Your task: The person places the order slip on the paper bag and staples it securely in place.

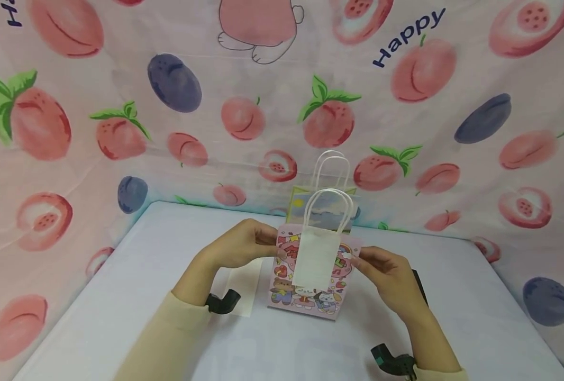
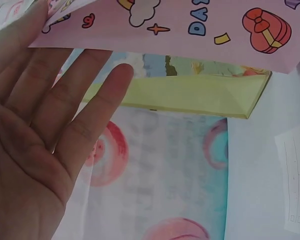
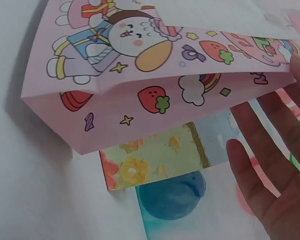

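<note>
Head view: left hand (image 1: pixel 240 244), right hand (image 1: pixel 390 276) pinch pink bag (image 1: pixel 306 302) at opposite edges.

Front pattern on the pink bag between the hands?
Cartoon animals and strawberries on the pink bag; best in head view.

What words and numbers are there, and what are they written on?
"Happy": on the fruity backdrop.
"Ha": also there, cut off.
"DAY": on the pink bag, last letter cut.
Bag's front letters: partly covered, unreadable.
Marks on the white paper: too faint.
No readable numbers.
</note>
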`<state>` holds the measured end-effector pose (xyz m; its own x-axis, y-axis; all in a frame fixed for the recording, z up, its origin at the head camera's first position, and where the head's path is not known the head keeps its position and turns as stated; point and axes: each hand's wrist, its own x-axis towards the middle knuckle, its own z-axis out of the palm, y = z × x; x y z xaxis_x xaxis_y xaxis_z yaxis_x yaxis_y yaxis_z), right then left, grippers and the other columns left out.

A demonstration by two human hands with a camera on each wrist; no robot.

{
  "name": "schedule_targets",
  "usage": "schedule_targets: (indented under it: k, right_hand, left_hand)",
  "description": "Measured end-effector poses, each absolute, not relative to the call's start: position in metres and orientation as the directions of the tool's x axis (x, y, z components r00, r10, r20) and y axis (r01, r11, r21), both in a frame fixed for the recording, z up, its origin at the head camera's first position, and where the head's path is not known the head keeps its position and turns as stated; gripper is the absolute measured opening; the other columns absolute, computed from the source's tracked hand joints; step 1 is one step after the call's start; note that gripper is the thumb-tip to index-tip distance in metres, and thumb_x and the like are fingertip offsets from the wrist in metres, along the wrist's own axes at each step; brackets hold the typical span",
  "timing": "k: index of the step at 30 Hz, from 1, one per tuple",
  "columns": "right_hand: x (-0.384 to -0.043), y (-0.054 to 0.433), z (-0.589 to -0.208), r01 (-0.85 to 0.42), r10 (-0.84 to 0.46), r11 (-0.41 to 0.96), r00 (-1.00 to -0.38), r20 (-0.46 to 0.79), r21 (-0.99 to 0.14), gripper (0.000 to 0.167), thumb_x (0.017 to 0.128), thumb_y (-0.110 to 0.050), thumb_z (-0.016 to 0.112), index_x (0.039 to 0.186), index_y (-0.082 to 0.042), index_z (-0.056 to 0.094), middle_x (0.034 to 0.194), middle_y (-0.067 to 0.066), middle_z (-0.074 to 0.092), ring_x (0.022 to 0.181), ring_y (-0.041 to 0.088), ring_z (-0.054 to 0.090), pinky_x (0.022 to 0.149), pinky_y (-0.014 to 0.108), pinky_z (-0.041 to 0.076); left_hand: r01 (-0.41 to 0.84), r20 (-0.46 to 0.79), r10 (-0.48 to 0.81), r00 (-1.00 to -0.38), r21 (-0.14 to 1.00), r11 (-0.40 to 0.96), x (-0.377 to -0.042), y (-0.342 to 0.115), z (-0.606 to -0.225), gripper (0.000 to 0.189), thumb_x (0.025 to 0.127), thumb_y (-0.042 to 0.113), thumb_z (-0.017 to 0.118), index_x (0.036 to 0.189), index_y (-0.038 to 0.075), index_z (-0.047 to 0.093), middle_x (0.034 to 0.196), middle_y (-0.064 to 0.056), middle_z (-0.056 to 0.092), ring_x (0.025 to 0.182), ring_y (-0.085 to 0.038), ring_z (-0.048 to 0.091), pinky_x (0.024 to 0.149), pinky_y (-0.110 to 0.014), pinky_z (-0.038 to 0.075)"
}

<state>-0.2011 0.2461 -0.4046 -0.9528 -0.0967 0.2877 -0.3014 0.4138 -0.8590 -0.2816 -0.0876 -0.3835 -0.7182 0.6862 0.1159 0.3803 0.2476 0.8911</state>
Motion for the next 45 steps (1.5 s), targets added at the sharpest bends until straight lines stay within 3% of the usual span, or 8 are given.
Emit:
schedule_targets:
  k: [14,24,28,34,45]
  right_hand:
    - [-0.201,0.236,-0.398,-0.382,0.014,0.372,-0.909,0.416,-0.846,0.014,0.098,-0.002,0.069,0.108,0.005,0.076,0.094,-0.018,0.074,0.094,-0.002,0.069,0.087,0.015,0.057]
    - [-0.200,0.229,-0.391,-0.344,0.080,0.409,-0.909,0.408,-0.845,0.016,0.099,-0.008,0.070,0.111,0.000,0.076,0.097,-0.020,0.073,0.096,-0.005,0.069,0.088,0.013,0.056]
    - [-0.195,0.226,-0.389,-0.286,0.108,0.452,-0.923,0.370,-0.845,0.026,0.101,-0.021,0.070,0.122,-0.006,0.074,0.106,-0.017,0.073,0.101,-0.003,0.068,0.089,0.012,0.054]
    - [-0.190,0.211,-0.386,-0.281,0.063,0.448,-0.937,0.343,-0.849,0.041,0.102,-0.024,0.068,0.142,-0.014,0.062,0.133,0.003,0.067,0.109,0.000,0.064,0.090,0.015,0.053]
    - [-0.202,0.177,-0.379,-0.304,-0.056,0.389,-0.950,0.306,-0.870,0.054,0.101,-0.022,0.069,0.152,-0.021,0.050,0.143,0.004,0.058,0.127,0.025,0.061,0.098,0.020,0.050]
  left_hand:
    - [0.409,0.195,0.644,-0.739,0.891,0.200,-0.280,-0.082,-0.376,0.016,0.099,0.016,0.072,0.113,0.012,0.079,0.105,-0.002,0.080,0.101,-0.014,0.075,0.095,-0.033,0.060]
    - [0.437,0.238,0.552,-0.799,0.861,0.261,-0.272,-0.083,-0.368,0.009,0.097,0.020,0.074,0.103,0.016,0.079,0.096,0.002,0.081,0.094,-0.013,0.076,0.091,-0.037,0.060]
    - [0.435,0.254,0.505,-0.825,0.855,0.282,-0.269,-0.082,-0.363,0.010,0.096,0.024,0.075,0.104,0.018,0.079,0.097,0.003,0.080,0.094,-0.012,0.075,0.091,-0.038,0.060]
    - [0.419,0.268,0.440,-0.857,0.861,0.290,-0.265,-0.091,-0.358,0.014,0.096,0.026,0.077,0.106,0.017,0.078,0.100,0.001,0.079,0.097,-0.013,0.075,0.095,-0.041,0.059]
    - [0.388,0.299,0.301,-0.905,0.872,0.300,-0.269,-0.127,-0.357,0.021,0.097,0.024,0.075,0.112,0.009,0.076,0.103,-0.007,0.079,0.097,-0.016,0.076,0.094,-0.040,0.060]
